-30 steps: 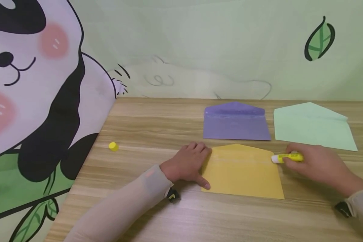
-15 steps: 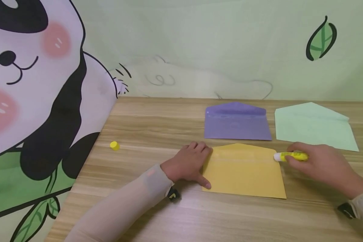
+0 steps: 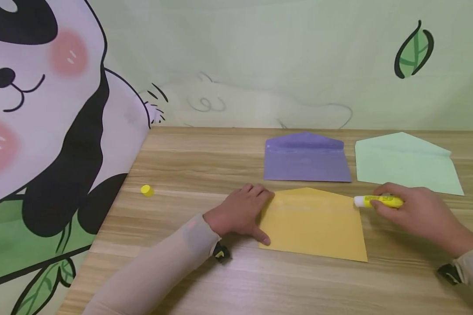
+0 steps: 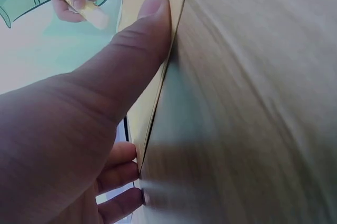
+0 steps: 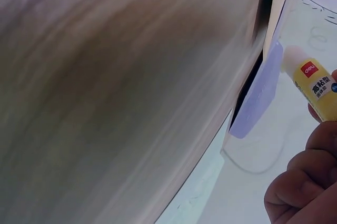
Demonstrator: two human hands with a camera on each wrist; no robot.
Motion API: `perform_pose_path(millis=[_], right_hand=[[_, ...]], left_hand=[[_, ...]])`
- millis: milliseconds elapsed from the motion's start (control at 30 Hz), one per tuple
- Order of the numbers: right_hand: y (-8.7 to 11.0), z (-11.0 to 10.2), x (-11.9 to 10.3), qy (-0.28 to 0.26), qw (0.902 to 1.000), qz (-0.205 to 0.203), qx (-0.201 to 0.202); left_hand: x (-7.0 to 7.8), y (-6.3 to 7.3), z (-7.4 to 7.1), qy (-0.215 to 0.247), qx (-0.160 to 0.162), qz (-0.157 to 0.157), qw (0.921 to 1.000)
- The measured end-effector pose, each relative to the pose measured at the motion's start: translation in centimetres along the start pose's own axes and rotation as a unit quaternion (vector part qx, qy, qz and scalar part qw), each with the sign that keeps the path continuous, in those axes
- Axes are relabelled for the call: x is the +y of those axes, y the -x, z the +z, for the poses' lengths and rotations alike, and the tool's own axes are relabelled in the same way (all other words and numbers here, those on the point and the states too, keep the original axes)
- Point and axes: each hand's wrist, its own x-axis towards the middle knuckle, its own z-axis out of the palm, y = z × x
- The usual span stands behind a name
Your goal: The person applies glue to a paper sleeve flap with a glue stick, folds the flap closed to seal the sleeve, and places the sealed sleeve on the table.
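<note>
A yellow envelope (image 3: pixel 311 232) lies on the table with its pointed flap unfolded away from me and pale streaks along the fold. Spread over its left side, my left hand (image 3: pixel 240 212) rests with the thumb on the lower left corner and the fingertips at the upper left edge. In the left wrist view the thumb (image 4: pixel 152 21) presses flat on the paper. My right hand (image 3: pixel 425 214) pinches a yellow glue stick (image 3: pixel 382 201), held nearly level. Its white tip (image 3: pixel 358 201) is uncapped and right at the flap's right edge.
Behind the yellow envelope lie a purple envelope (image 3: pixel 307 166) and a mint green envelope (image 3: pixel 406 166), both with flaps up. A small yellow cap (image 3: pixel 147 190) sits near the table's left edge. A panda-printed cloth (image 3: pixel 228 52) hangs behind the table.
The left hand and yellow envelope have shifted slightly left. The glue stick's tip has slid from the flap's right end to just at its edge, and more of the stick shows.
</note>
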Motion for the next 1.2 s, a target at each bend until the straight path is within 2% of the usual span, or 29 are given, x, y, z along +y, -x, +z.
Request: perform_pose_path(millis=[333, 667, 867, 1200], right_hand=[[0.09, 0.13, -0.41, -0.001, 1.0000, -0.005, 0.004], [0.12, 0.63, -0.07, -0.004, 0.9987, -0.032, 0.038], [-0.02, 0.26, -0.62, -0.022, 0.9985, -0.023, 0.044], [-0.03, 0.39, -0.38, -0.006, 0.9991, -0.018, 0.038]], left_hand=[[-0.22, 0.41, -0.12, 0.030, 0.005, -0.008, 0.9995], [-0.44, 0.45, 0.30, 0.059, 0.018, -0.009, 0.9980], [-0.45, 0.46, 0.18, 0.065, 0.014, -0.011, 0.9977], [-0.51, 0.48, -0.07, 0.071, 0.022, -0.005, 0.9973]])
